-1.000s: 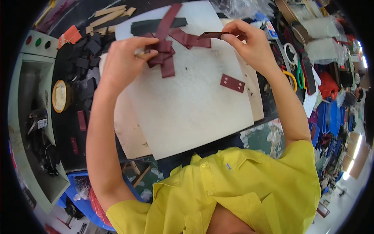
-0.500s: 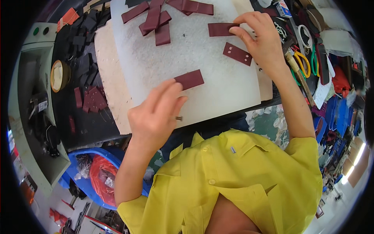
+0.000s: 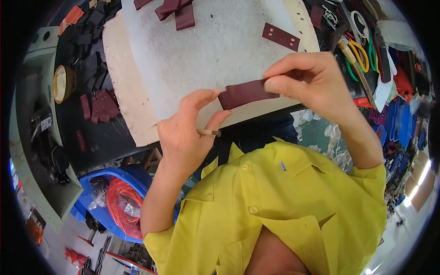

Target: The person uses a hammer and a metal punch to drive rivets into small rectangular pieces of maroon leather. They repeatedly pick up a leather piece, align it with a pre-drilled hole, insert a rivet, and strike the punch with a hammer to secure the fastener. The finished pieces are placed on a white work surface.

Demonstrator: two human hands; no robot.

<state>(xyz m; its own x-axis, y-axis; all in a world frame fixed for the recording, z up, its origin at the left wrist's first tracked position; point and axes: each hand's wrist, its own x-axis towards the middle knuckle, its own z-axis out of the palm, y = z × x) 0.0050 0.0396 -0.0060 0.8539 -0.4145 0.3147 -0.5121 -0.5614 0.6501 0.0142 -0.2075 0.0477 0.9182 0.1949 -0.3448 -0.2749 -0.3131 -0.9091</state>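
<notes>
My right hand [image 3: 309, 85] pinches the right end of a plain maroon leather-like strip [image 3: 247, 94], held over the near edge of the white board [image 3: 192, 59]. The strip's stepped left edge looks like two overlapping layers. Beside that end is my left hand [image 3: 188, 123], its thumb and forefinger apart around the corner; contact is unclear. A thin rod with a dark metal tip [image 3: 210, 132] sticks out of my left hand, its other end hidden by the curled fingers. Farther back on the board lies a maroon strip with punched holes [image 3: 281, 36].
More maroon strips [image 3: 185, 18] overlap at the far left of the board. Black pieces [image 3: 87, 39] and small maroon pieces [image 3: 103, 105] lie left of it, near a round tub [image 3: 64, 85]. A hammer [image 3: 350, 57] and yellow-handled scissors [image 3: 360, 55] lie right. A blue bin [image 3: 87, 197] stands below.
My right hand has come nearer and leftward, bringing its strip from the far right. The strip by my left hand has left the board, and both hands now meet near its front edge.
</notes>
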